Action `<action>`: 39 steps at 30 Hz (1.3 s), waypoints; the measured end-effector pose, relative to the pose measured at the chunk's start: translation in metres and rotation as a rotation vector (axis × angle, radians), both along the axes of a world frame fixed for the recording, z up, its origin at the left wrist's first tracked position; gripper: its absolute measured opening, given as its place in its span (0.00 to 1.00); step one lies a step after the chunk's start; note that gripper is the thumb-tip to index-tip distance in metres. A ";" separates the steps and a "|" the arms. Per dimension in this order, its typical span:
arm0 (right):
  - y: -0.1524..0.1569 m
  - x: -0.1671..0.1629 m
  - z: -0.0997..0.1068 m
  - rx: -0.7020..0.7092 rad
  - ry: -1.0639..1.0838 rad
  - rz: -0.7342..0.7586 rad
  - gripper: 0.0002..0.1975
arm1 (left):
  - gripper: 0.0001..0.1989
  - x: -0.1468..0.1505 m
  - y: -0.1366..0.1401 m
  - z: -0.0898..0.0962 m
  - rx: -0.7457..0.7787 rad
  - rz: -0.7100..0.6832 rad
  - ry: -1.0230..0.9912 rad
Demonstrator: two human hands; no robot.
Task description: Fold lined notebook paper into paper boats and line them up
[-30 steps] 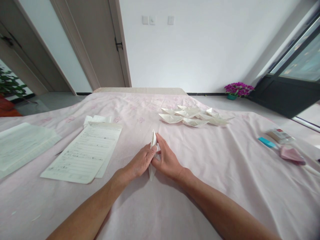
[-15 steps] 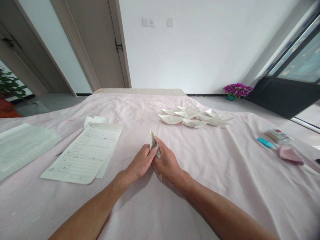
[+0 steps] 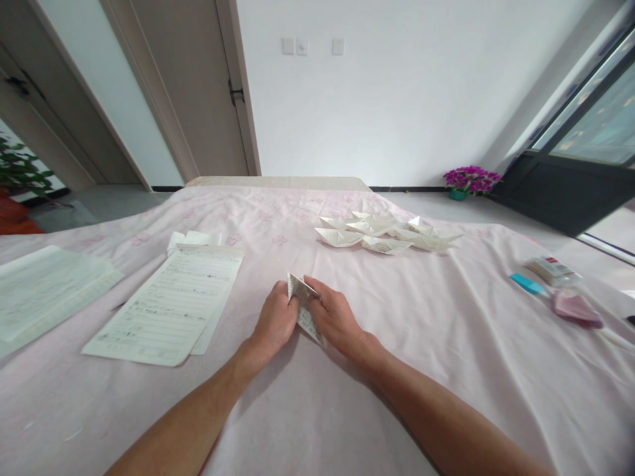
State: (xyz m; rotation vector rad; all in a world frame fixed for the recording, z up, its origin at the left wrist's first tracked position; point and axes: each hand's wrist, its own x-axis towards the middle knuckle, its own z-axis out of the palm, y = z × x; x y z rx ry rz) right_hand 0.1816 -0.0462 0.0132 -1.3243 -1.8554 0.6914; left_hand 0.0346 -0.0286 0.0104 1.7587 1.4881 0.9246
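Holding folded paper (image 3: 308,323) between both hands

At the clock's centre, the left hand (image 3: 276,316) and right hand (image 3: 338,315) grip the folded paper, fingers closed on it, some hidden behind. It already has creased edges but seems short of a finished form. Paper boats (image 3: 371,228) clustered at one to two o'clock look complete; a lined sheet (image 3: 163,305) at nine o'clock lies flat, unfolded. Its rows of writing are too small to read, as are the folded paper's marks. At three o'clock, a red-marked packet (image 3: 551,270) bears illegible lettering.
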 end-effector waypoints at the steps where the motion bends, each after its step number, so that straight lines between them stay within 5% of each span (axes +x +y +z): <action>1: 0.001 0.001 0.001 -0.011 -0.010 -0.013 0.23 | 0.10 -0.001 0.000 0.001 0.015 0.004 0.025; 10: 0.009 0.014 0.012 -0.079 -0.370 -0.135 0.19 | 0.18 -0.011 0.005 0.010 0.128 -0.067 0.151; 20: 0.010 0.020 0.013 -0.079 -0.215 -0.065 0.22 | 0.26 -0.011 0.004 0.009 0.203 -0.070 0.187; 29: 0.012 0.026 0.010 0.067 -0.501 -0.019 0.20 | 0.30 -0.021 0.008 -0.003 0.262 -0.161 0.215; 39: 0.013 0.032 0.002 -0.016 -0.771 0.028 0.27 | 0.24 -0.022 0.007 -0.013 0.378 -0.206 0.457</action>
